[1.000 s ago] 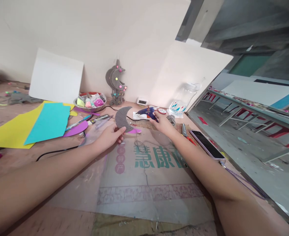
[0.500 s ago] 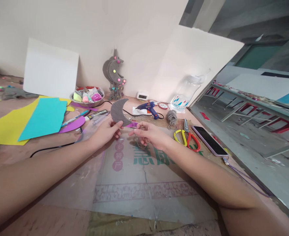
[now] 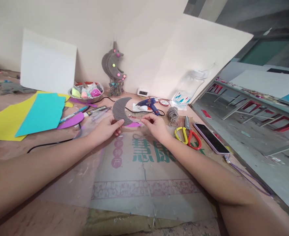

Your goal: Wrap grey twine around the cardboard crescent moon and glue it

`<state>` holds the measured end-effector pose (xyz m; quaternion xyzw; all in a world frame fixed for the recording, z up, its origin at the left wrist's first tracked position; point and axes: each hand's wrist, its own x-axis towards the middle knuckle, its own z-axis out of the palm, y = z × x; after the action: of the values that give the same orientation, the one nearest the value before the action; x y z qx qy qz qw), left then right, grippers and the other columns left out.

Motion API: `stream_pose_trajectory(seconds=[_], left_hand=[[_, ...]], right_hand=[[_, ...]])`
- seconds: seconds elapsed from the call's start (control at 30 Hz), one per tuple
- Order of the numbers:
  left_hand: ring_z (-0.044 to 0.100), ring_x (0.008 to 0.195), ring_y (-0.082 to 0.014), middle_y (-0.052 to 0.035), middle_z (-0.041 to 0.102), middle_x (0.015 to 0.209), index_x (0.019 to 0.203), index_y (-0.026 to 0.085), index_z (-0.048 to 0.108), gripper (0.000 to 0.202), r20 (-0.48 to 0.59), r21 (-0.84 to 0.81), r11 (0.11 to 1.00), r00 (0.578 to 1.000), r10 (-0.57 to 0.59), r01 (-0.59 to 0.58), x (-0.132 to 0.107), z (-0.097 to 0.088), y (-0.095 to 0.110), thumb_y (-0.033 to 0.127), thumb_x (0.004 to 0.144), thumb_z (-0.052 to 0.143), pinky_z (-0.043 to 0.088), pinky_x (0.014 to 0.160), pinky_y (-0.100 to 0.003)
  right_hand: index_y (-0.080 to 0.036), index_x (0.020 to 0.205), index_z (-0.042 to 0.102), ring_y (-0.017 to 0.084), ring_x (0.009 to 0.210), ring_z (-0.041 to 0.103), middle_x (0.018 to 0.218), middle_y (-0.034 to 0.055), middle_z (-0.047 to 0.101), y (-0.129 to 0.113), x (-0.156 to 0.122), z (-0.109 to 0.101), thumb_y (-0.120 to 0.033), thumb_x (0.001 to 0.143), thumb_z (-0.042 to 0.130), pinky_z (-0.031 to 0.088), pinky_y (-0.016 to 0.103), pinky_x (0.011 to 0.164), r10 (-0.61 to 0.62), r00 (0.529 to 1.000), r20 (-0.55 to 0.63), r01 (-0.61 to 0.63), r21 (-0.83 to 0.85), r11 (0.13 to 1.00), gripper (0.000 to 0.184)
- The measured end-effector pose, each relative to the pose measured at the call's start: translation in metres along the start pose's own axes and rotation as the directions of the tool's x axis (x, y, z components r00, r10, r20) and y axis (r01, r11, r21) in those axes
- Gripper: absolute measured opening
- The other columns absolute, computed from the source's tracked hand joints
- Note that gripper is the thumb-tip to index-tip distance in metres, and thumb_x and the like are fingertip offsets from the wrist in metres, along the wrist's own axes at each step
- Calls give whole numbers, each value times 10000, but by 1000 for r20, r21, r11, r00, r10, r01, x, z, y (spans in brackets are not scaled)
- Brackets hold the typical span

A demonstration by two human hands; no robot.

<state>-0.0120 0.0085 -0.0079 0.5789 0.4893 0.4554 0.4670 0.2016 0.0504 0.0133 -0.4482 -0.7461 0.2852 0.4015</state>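
Observation:
My left hand (image 3: 107, 129) is closed on the lower part of a crescent moon (image 3: 121, 112) wrapped in grey yarn, thumb on its front. The moon stands tilted above the plastic-covered work surface. At its lower right tip a bare purple part (image 3: 134, 124) shows. Right of that tip, my right hand (image 3: 156, 127) pinches thumb and forefinger together on what looks like a thin strand of yarn (image 3: 137, 122), running toward the moon. A small loop of it hangs below. The other fingers of my right hand are curled and partly hidden.
Behind lie a blue glue gun (image 3: 149, 105), a bowl of bright clay (image 3: 87, 93) and a decorated moon ornament (image 3: 113, 67). To the right are a yarn ball (image 3: 173, 114), pliers (image 3: 181, 134), scissors (image 3: 193, 140) and a phone (image 3: 211, 138). Coloured sheets (image 3: 41, 114) lie left.
My right hand has turned and closed from loosely curled fingers into a pinch, shifting slightly right and up. The moon stays in my left hand, turned a little. The camera view has shifted slightly.

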Motion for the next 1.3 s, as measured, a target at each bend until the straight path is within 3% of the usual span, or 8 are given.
stream_pose_trajectory(seconds=[0.17,0.67,1.3], left_hand=[[510,521,-104,17,548,590,733,154,534,323,50,114,993,999,5,-11,-1,-2,3,463,825,557,424,533,-240],[464,530,-91,21,513,597,675,155,516,311,127,160,987,991,-38,17,-7,1,16,413,846,542,381,519,-220],[471,524,-97,14,525,591,646,163,562,330,171,69,998,985,-11,-1,-4,-2,7,446,815,583,389,510,-221]], right_hand=[[-173,722,589,112,582,436,637,-17,546,4,-4,6,-306,797,559,343,253,578,-90,995,-47,89,-24,996,156],[-178,741,576,106,586,419,634,-33,522,6,-5,8,-319,815,556,333,251,586,-109,992,-70,107,-36,994,160],[-186,732,549,108,579,420,633,-31,500,6,-4,8,-335,822,548,344,250,585,-60,998,-14,60,-19,998,174]])
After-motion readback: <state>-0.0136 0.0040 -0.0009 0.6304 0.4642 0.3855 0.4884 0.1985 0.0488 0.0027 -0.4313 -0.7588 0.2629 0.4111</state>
